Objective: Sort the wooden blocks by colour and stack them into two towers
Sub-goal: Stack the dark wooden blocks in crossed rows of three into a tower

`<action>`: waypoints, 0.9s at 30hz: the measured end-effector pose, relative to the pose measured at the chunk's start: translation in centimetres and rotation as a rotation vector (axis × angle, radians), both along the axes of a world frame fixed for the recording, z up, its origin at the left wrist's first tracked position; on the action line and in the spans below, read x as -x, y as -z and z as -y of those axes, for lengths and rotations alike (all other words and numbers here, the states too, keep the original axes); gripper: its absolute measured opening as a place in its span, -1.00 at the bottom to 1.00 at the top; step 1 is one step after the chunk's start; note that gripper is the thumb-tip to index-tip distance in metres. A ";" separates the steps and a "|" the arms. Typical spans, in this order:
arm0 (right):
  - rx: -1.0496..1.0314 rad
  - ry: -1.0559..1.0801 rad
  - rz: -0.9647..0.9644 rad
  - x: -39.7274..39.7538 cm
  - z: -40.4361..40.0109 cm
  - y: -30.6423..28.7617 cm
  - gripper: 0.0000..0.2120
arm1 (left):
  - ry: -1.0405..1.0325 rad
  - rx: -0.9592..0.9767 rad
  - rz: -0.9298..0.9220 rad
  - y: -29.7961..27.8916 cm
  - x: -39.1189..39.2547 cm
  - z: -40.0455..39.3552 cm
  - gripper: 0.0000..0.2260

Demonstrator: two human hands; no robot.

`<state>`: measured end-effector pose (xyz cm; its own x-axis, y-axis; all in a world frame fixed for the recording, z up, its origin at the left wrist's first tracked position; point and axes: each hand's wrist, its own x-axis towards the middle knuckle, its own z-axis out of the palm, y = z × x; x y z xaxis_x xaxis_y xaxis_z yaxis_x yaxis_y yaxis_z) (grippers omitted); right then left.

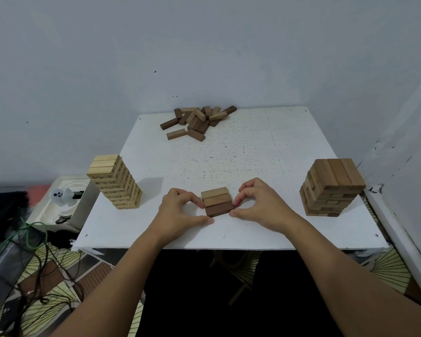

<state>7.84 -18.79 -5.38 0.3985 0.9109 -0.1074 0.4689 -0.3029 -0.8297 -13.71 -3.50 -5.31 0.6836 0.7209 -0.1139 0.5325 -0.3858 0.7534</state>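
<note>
Both hands make the grip, one on each end of a little row of three blocks [216,201] low in the middle of the frame. Left hand [180,210] pinches the left ends with curled fingers and thumb, and right hand [260,205] pinches the right ends the same way. These three blocks lie flat on the white counter [253,152], side by side and touching. Their long way runs from left to right, so each hand meets a short end. Farthest block in the row is light, the middle one is a bit darker, and the nearest one is dark brown. A pale tower [115,182] stands at the middle left of the frame. A browner tower [332,187] stands at the middle right. The row sits between the two towers, about as near to one as to the other, so each hand has its own tower on its own side. A loose pile of blocks [197,122] waits at the far edge of the counter, up in the middle of the frame, well apart from the hands. I think the row must go up onto a tower next, and its colours look mixed, so it may need sorting first.
</note>
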 end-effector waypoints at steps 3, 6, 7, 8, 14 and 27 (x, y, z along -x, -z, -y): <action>-0.001 -0.002 0.007 0.0 0.0 0.1 -0.83 | -0.006 -0.019 -0.012 0.1 -0.1 0.0 -0.60; 0.005 0.002 0.007 0.0 0.0 -0.1 -0.81 | -0.032 -0.020 0.006 0.0 -0.2 0.0 -0.51; 0.000 0.006 0.009 0.0 0.0 -0.2 -0.79 | -0.036 -0.011 0.017 -0.1 -0.1 0.1 -0.48; -0.006 0.010 0.011 0.0 0.1 -0.2 -0.75 | -0.035 -0.004 0.026 -0.1 -0.1 0.2 -0.46; 0.004 -0.006 0.021 0.1 0.0 -0.4 -0.72 | -0.011 -0.017 -0.003 -0.1 0.0 0.0 -0.30; 0.045 -0.060 0.069 -0.2 -0.3 -0.8 -0.44 | 0.004 -0.001 -0.056 -0.5 -0.4 -0.3 -0.22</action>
